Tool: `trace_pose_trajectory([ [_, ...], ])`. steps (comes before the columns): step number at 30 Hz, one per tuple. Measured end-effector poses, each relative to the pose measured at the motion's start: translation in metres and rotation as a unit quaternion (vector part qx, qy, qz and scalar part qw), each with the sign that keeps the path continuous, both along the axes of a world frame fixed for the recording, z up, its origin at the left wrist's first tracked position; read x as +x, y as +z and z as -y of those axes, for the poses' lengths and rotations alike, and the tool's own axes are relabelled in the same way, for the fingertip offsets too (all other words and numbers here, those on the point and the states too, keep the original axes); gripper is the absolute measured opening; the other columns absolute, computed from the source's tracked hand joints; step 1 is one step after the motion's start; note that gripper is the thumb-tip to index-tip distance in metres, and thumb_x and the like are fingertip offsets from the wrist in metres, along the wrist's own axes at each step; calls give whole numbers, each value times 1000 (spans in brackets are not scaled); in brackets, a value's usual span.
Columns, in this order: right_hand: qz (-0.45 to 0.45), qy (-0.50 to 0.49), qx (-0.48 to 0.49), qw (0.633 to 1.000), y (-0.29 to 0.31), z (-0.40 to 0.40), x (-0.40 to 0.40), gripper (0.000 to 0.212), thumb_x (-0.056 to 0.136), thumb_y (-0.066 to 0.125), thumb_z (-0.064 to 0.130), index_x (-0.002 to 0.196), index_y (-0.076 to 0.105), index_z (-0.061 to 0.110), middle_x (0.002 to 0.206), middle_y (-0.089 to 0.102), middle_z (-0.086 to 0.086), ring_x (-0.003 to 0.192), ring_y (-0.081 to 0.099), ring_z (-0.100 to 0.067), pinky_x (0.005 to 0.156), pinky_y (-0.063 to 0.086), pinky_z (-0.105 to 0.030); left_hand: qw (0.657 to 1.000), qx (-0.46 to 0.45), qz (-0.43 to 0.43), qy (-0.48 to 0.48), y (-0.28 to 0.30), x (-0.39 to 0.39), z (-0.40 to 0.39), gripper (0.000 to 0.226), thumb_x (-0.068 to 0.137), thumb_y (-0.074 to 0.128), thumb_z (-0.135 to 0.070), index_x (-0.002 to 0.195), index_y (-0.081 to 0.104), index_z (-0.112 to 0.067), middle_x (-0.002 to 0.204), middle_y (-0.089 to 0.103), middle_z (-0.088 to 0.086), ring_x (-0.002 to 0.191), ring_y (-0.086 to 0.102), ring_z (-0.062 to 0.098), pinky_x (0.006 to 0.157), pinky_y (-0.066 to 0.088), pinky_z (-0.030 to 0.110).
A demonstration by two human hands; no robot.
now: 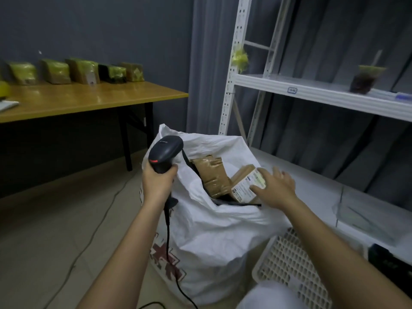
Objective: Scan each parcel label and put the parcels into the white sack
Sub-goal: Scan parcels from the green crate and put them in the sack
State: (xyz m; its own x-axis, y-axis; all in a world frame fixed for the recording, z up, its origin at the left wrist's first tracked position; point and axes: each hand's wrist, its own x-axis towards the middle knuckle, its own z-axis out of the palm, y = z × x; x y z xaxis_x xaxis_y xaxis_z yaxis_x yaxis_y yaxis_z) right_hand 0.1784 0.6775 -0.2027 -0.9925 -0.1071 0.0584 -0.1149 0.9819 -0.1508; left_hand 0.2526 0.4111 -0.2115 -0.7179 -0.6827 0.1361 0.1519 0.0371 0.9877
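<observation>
The white sack (214, 233) stands open on the floor in front of me, with red print low on its side. Inside it lie brown parcels: a taped one (211, 172) and one with a white label (245, 186) facing up. My right hand (275, 186) rests over the labelled parcel with fingers spread, touching its right edge. My left hand (157, 181) is shut on the black barcode scanner (165, 152), held above the sack's left rim; its cable hangs down the sack. Several wrapped parcels (82, 71) stand in a row on the wooden table (89, 99).
A white metal shelf rack (312, 90) stands to the right, holding a drink cup (365, 79). A white plastic basket (289, 268) sits at the lower right beside the sack. A thin cable (93, 233) runs across the tiled floor.
</observation>
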Motion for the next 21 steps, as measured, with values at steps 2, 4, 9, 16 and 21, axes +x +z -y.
trace_pose_trajectory([
  [2, 92, -125, -44, 987, -18, -28, 3, 78, 93, 44, 59, 154, 3, 31, 161, 2, -16, 144, 11, -41, 115, 11, -53, 1000, 16, -2, 11, 1, 1, -6, 42, 79, 71, -11, 116, 54, -23, 90, 61, -7, 80, 64, 16, 88, 54, 49],
  [4, 165, -185, -163, 955, -36, -46, 8, 88, 94, 47, 56, 154, -7, 22, 160, 2, -21, 143, 19, -43, 115, 20, -50, 1000, 17, -3, 24, 0, 2, -12, 52, 76, 72, -15, 124, 53, -21, 104, 64, -2, 94, 65, 21, 91, 53, 47],
  [9, 148, -240, -346, 895, -61, -45, 22, 66, 93, 58, 39, 142, 38, 0, 140, 48, -21, 121, 53, -37, 102, 43, -40, 999, 33, 10, 33, -7, 8, -27, 47, 77, 70, -12, 119, 52, -22, 114, 64, 5, 102, 63, 27, 94, 51, 47],
  [16, -181, -100, -526, 825, 64, 14, 0, 22, 93, 51, 5, 102, 71, 5, 105, 70, -11, 97, 62, -23, 73, 37, -18, 997, 71, 4, 31, 7, 9, -33, 53, 80, 70, -10, 129, 49, -17, 110, 57, -2, 100, 56, 19, 87, 44, 31],
  [21, -212, -18, -477, 853, 79, 24, 8, 34, 90, 45, -3, 107, 65, 17, 120, 63, -4, 101, 58, -17, 78, 39, -15, 996, 77, -23, 47, 24, 13, -22, 55, 82, 72, -10, 132, 48, -13, 109, 53, -3, 100, 52, 16, 88, 41, 28],
])
